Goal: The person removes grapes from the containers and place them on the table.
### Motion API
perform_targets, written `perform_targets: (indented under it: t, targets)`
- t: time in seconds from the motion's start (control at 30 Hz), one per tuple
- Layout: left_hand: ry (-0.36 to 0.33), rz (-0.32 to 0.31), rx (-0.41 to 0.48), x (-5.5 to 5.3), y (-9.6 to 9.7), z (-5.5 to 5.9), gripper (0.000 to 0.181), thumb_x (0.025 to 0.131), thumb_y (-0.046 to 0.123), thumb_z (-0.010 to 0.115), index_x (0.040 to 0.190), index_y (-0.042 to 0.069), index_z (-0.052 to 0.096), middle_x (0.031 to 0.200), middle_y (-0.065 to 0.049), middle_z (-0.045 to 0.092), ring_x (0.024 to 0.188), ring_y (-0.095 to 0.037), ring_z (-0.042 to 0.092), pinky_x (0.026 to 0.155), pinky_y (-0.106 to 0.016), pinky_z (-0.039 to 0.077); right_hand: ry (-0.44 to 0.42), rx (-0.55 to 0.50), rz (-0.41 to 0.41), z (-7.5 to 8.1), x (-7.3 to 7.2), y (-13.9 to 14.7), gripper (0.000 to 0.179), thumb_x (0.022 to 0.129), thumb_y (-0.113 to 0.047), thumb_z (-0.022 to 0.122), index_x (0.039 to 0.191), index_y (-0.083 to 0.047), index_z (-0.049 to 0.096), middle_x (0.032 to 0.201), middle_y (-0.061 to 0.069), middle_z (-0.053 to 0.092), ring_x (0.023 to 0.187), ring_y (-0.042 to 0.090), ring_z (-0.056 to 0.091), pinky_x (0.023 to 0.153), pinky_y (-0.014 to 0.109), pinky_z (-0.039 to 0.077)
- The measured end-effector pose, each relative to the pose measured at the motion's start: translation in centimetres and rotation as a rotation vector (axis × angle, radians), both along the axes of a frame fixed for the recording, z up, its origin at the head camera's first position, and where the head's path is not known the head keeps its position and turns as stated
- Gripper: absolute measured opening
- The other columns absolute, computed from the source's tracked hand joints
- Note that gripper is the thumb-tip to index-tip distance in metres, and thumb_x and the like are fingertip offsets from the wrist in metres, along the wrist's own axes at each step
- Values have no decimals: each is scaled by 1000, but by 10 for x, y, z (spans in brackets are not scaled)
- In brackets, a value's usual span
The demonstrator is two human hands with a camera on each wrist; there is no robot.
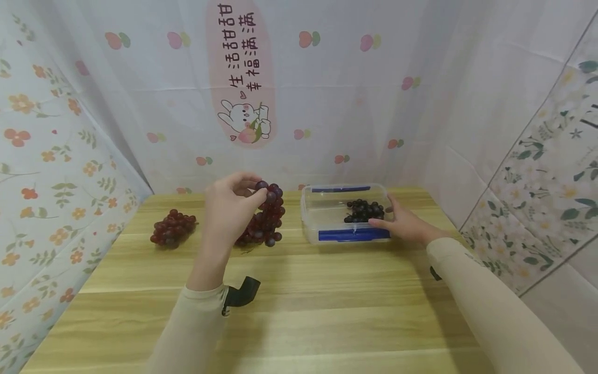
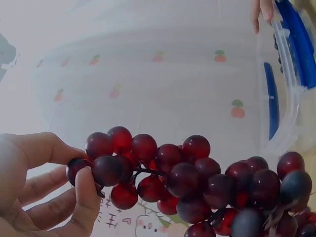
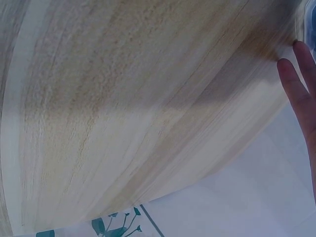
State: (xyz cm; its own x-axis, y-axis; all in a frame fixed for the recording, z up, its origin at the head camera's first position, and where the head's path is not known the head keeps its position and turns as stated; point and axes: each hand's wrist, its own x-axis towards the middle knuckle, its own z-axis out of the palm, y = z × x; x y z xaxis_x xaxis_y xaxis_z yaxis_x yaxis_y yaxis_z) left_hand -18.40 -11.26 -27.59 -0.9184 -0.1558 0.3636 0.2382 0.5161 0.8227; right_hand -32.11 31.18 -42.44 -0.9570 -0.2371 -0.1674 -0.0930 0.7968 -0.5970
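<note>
My left hand (image 1: 232,208) pinches the top of a bunch of dark red grapes (image 1: 272,212) between thumb and fingers; the bunch hangs above the table. In the left wrist view, the fingertips hold the end grapes of this red bunch (image 2: 182,180). To the right stands a clear plastic container (image 1: 308,223) with blue latches, no lid on it. Small black grapes (image 1: 364,210) lie inside, toward its right end. My right hand (image 1: 406,224) grips the container's right side, thumb over the near rim. Only some right fingers (image 3: 295,86) show in the right wrist view.
Another bunch of red grapes (image 1: 173,228) lies at the left of the wooden table (image 1: 327,306). Red grapes with a thin stem show low behind my left hand; whether they are a separate bunch is unclear. A printed white curtain (image 1: 327,109) hangs behind the table.
</note>
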Motion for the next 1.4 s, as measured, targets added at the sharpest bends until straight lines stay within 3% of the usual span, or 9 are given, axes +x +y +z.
perform_targets:
  t: [0.2, 0.4, 0.63, 0.97, 1.17, 1.4]
  targets:
    - [-38, 25, 45, 15, -1, -16, 21, 94, 18, 77, 114, 12, 79, 109, -9, 81, 101, -24, 74, 94, -42, 60, -8, 2, -1, 1, 0, -2, 125, 97, -71, 63, 169, -13, -21, 169, 36, 24, 149, 60, 38, 121, 77, 29]
    - [-77, 16, 110, 30, -5, -25, 19, 95, 20, 79, 114, 15, 80, 106, -8, 81, 97, -17, 75, 84, -23, 59, 0, 9, 4, 2, 0, -2, 124, 97, -71, 62, 169, -12, -20, 169, 35, 25, 148, 59, 41, 120, 75, 32]
    - [-63, 24, 140, 43, -9, -32, 17, 95, 17, 79, 112, 16, 81, 106, -7, 82, 95, -7, 73, 85, -17, 57, 10, 8, 19, 2, 1, -2, 127, 95, -75, 62, 169, -10, -20, 168, 35, 27, 146, 58, 44, 120, 74, 34]
    - [-48, 101, 102, 54, -25, -37, 18, 95, 18, 81, 113, 17, 82, 104, -4, 81, 91, 0, 70, 84, -12, 57, -6, -6, 16, 2, 0, -1, 129, 95, -76, 62, 168, -12, -23, 169, 35, 25, 148, 58, 41, 121, 73, 34]
    - [-28, 136, 125, 60, -38, -42, 17, 94, 17, 82, 111, 16, 82, 98, 9, 78, 87, -3, 70, 82, -12, 58, -1, -7, 17, 1, 0, -1, 128, 95, -75, 62, 168, -10, -20, 169, 35, 27, 147, 58, 43, 121, 73, 34]
    - [-52, 208, 150, 66, -59, -45, 20, 94, 20, 83, 113, 15, 81, 89, 23, 74, 83, 2, 73, 79, -11, 55, 4, 0, 18, 1, 0, -1, 129, 95, -76, 62, 168, -9, -20, 169, 35, 26, 149, 58, 40, 122, 73, 32]
